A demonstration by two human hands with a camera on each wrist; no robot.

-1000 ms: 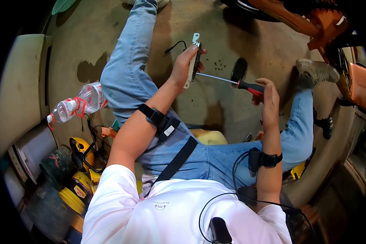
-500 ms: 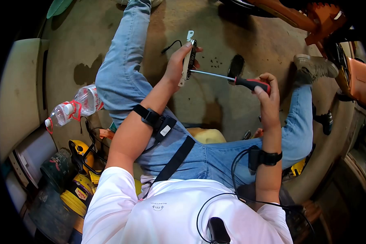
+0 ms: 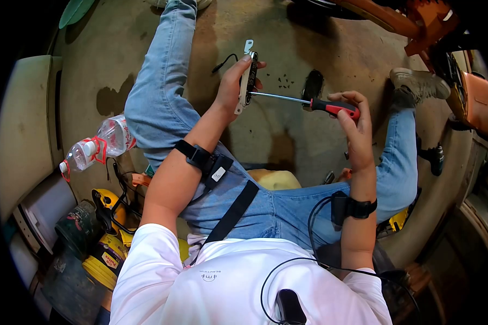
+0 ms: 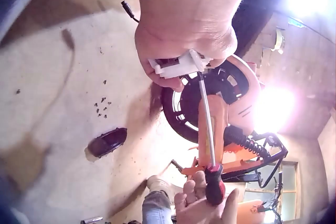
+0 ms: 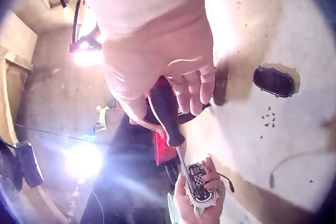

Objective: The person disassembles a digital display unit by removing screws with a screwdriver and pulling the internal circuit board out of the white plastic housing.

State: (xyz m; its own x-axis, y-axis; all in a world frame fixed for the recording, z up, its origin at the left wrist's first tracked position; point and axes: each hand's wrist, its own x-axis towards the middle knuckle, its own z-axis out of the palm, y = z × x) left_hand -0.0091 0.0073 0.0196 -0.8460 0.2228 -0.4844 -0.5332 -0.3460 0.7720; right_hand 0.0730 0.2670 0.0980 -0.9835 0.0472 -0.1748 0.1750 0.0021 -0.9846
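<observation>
In the head view the left hand (image 3: 231, 86) grips a slim device with a white back and a dark face (image 3: 251, 76), metal tabs at its ends. The right wrist view shows digits on that oval face (image 5: 198, 182). The right hand (image 3: 358, 127) holds a screwdriver by its red and black handle (image 3: 336, 108), thumb and fingers around it. Its shaft (image 3: 282, 97) reaches left to the device's lower part; in the left wrist view the tip meets the white housing (image 4: 181, 66). Whether it sits in a screw cannot be told.
A black oval cover (image 3: 313, 86) lies on the floor, with several small dark pieces (image 3: 285, 82) beside it. Two plastic bottles (image 3: 114, 135) lie left of the leg. An orange vehicle frame (image 3: 379, 19) stands at upper right; a yellow tool (image 3: 109, 203) is at lower left.
The left hand and device have shifted slightly left. The right hand has closed more round the handle, and the screwdriver has moved left with its tip staying at the device.
</observation>
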